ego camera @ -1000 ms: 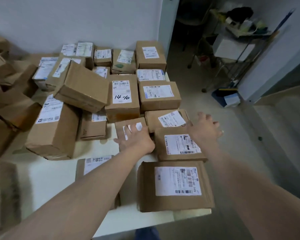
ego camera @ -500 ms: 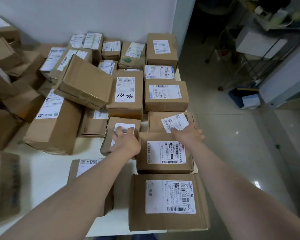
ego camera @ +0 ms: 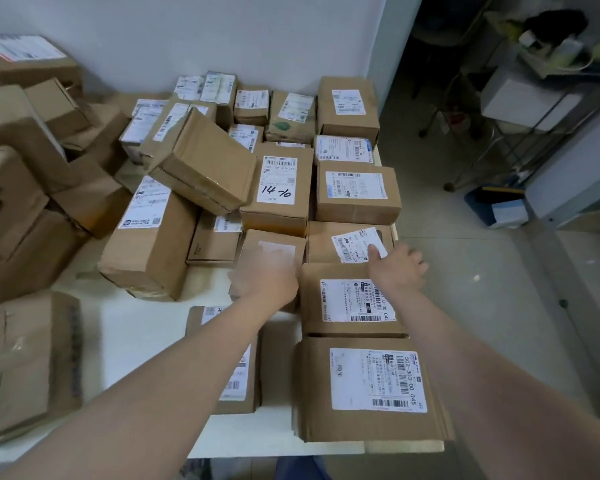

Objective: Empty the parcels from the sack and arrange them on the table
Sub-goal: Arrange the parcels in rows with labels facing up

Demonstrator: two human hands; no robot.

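Brown cardboard parcels crowd the white table (ego camera: 146, 341). They stand in tidy rows along the right edge and lie in a loose heap (ego camera: 14, 202) on the left, against the wall (ego camera: 187, 36).

Nearest on the right lies a flat parcel (ego camera: 371, 386) with a large white label. Just behind it and touching it is a second parcel (ego camera: 347, 299).

The right hand (ego camera: 395, 268) rests at the far right corner of that second parcel. Its thumb lies straight on the skewed white label of the box behind (ego camera: 326, 240). Its fingers are loosely spread past the corner, gripping nothing that shows.

The left hand (ego camera: 267, 275) lies on top of a small box (ego camera: 274, 247) just left of the second parcel. It is smeared by motion, so I cannot tell whether its fingers lie flat or curl round the box. The left forearm crosses over a flat box (ego camera: 243, 386) near the front edge.

Further back stands a box with "14" handwritten on its label (ego camera: 278, 188). A plain box (ego camera: 205, 161) leans tilted against it, propped on a larger box (ego camera: 149, 237) lying on its side. Beyond the right edge of the table is pale tiled floor (ego camera: 465, 237).
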